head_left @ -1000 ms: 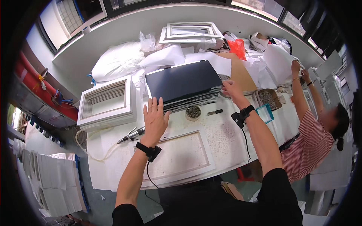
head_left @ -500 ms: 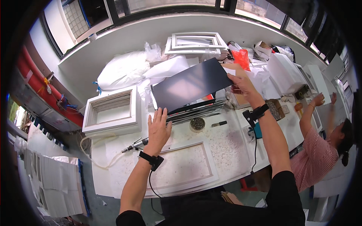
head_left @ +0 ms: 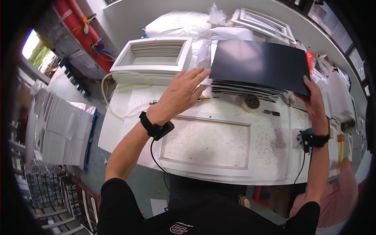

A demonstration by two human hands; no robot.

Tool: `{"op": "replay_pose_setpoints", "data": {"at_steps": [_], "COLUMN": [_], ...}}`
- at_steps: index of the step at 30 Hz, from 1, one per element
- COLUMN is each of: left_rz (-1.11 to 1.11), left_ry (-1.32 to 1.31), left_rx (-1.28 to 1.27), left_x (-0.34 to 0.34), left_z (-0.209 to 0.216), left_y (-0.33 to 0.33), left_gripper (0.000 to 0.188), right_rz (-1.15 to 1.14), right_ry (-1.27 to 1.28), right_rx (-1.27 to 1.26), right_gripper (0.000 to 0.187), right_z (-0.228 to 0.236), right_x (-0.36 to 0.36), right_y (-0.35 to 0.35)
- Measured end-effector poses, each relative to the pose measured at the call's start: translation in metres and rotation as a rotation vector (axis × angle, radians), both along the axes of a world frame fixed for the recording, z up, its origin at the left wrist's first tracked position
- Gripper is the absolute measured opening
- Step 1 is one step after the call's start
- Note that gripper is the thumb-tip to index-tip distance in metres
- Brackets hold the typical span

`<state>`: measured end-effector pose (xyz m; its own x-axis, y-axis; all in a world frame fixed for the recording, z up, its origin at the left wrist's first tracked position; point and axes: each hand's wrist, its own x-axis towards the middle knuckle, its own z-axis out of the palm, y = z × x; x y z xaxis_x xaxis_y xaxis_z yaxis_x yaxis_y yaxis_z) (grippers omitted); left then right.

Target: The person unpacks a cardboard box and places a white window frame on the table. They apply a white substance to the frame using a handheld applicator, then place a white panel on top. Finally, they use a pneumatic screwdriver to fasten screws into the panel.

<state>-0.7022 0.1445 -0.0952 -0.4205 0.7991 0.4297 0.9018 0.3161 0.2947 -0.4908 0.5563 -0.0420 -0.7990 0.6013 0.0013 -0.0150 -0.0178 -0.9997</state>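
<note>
A glossy dark rectangular panel (head_left: 258, 64) lies over a stack of thin dark panels (head_left: 243, 91) toward the back of the white table. My right hand (head_left: 314, 98) grips its near right corner, thumb on top and the other fingers partly hidden below. At the opposite end, my left hand (head_left: 180, 94) is open, its outstretched fingertips at the panel's left edge. In front of me a white frame (head_left: 207, 170) with a recessed middle lies flat. Between it and the stack stand a round tub of small dark pieces (head_left: 250, 103) and a short dark-handled tool (head_left: 271, 112).
Stacked white frames (head_left: 182, 58) stand at the back left, near a pale hose (head_left: 117, 111). White bags (head_left: 176, 23) and more frames (head_left: 270, 23) line the wall. A co-worker in a striped shirt (head_left: 333, 199) is at lower right. White boards (head_left: 68, 129) are piled at left.
My view has swung left. The dark panel, tilted and raised before, now lies nearly level over the stack. My left hand's fingers have shifted to its left edge; my right hand still grips it.
</note>
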Motion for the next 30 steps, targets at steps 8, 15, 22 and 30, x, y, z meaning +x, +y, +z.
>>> {"op": "replay_pose_setpoints", "data": {"at_steps": [8, 15, 22, 30], "left_rz": [0.248, 0.282, 0.233, 0.239], "left_ry": [-0.227, -0.334, -0.243, -0.201], "left_rx": [-0.213, -0.161, -0.102, -0.028], "left_x": [0.040, 0.083, 0.099, 0.103], "left_z": [-0.003, -0.107, -0.150, -0.166], "left_y": [-0.181, -0.202, -0.213, -0.218], "left_gripper": [0.040, 0.042, 0.045, 0.046], "right_rz": [-0.359, -0.082, 0.039, -0.065], "right_ry": [0.065, -0.029, -0.107, -0.130], "right_rx": [-0.201, -0.329, -0.363, -0.425], "right_gripper": [0.028, 0.033, 0.029, 0.031], "right_z": [-0.100, -0.180, -0.184, -0.190], "right_x": [0.142, 0.154, 0.144, 0.147], "right_y": [-0.112, -0.205, -0.244, -0.275]}}
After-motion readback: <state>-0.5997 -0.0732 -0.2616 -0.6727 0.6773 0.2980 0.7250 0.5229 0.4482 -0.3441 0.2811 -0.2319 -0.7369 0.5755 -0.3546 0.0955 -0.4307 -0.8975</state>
